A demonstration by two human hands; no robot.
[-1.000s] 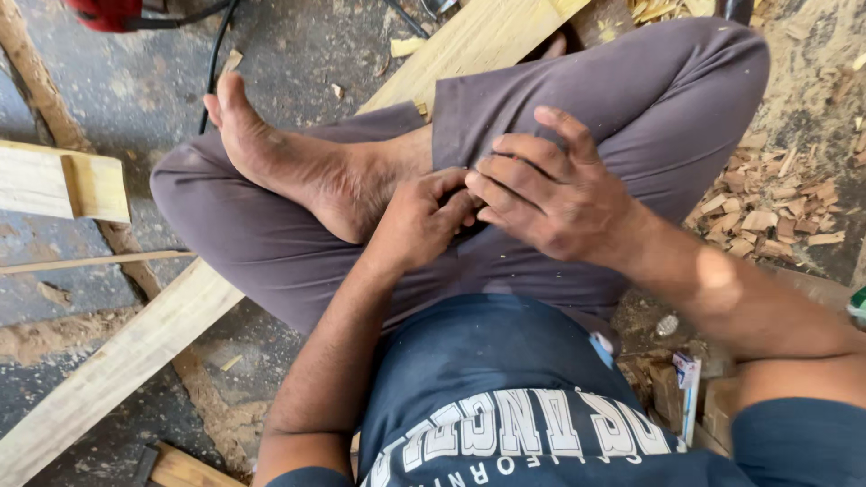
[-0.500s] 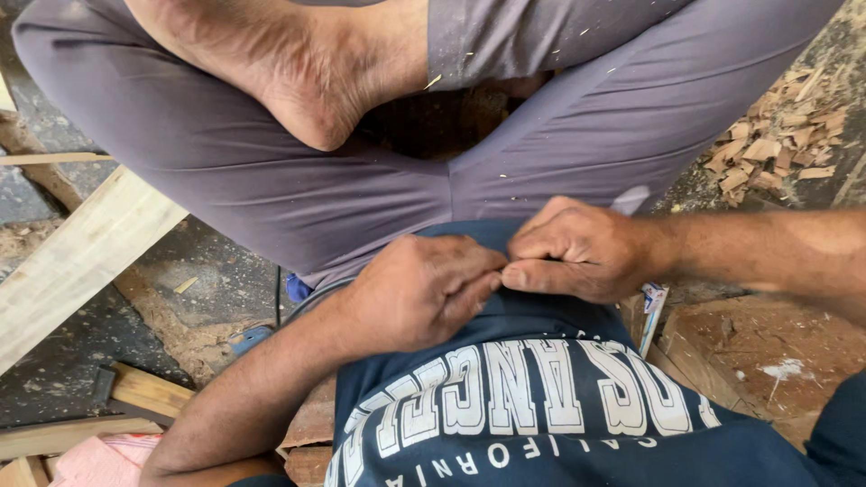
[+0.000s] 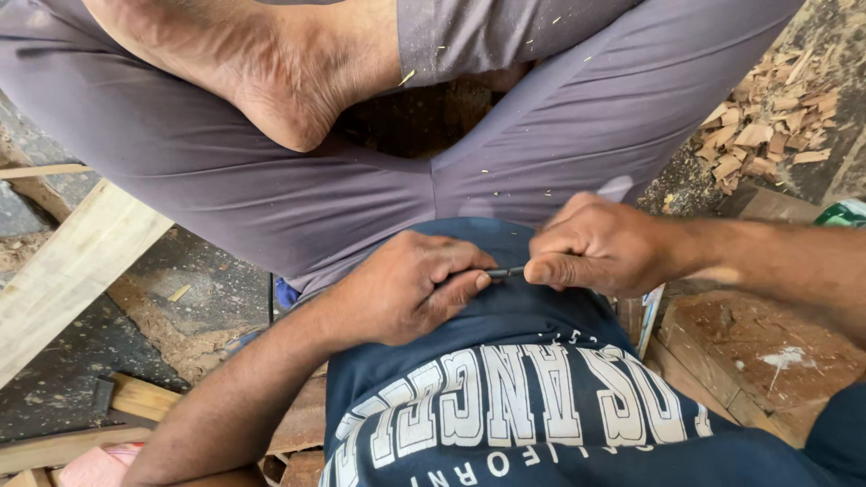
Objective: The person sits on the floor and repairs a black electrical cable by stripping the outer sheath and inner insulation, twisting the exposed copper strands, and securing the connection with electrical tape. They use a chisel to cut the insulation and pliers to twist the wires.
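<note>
Dark and slender, a small rod-like object point(image 3: 505, 271) sits just right of frame centre, bridging both hands over the navy shirt point(image 3: 541, 397). At nine o'clock from it, the left hand point(image 3: 406, 289) is curled nearly closed, thumb and fingers pinching one end. At three o'clock, the right hand point(image 3: 600, 248) is likewise closed, fingertips gripping the other end. Grey trousers point(image 3: 505, 162) lie at twelve o'clock, wood chips point(image 3: 767, 135) at two o'clock, a pale plank point(image 3: 72, 271) at nine.
</note>
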